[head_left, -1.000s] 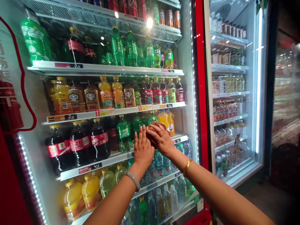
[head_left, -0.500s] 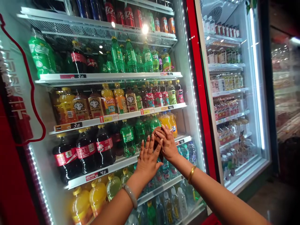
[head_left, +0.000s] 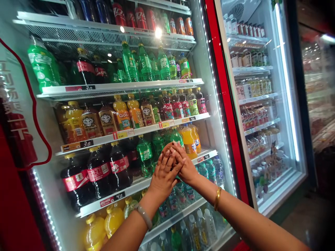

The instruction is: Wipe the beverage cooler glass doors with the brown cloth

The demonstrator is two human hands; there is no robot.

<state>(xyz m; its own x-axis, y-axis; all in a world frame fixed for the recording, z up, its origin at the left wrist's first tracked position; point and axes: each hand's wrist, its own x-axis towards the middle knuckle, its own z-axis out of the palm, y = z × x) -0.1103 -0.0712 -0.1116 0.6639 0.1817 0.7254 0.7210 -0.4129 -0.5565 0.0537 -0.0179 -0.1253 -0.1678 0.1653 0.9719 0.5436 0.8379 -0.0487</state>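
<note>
Both my hands press on the glass door (head_left: 208, 62) of a drinks fridge, at the height of the third shelf. My right hand (head_left: 186, 166) covers a brown cloth (head_left: 166, 147) held flat on the glass, its fingers curled over it. My left hand (head_left: 162, 177) lies open with its fingers stretched upward, crossing the right hand's fingers at the cloth's lower edge. A pale bangle (head_left: 144, 216) is on my left wrist and a gold one (head_left: 217, 198) on my right. Behind the glass stand green bottles (head_left: 144, 153) and orange bottles (head_left: 188, 139).
Shelves behind the door hold cola bottles (head_left: 99, 172), juice bottles (head_left: 121, 113) and cans (head_left: 141, 17). A red door frame (head_left: 226, 104) separates this fridge from a second lit fridge (head_left: 261, 104) on the right. Dark floor (head_left: 309, 223) lies at the lower right.
Both hands and the cloth have stayed on the glass, shifting slightly. My left fingers have moved from beside the right hand to across its fingers. The view has drifted left and down.
</note>
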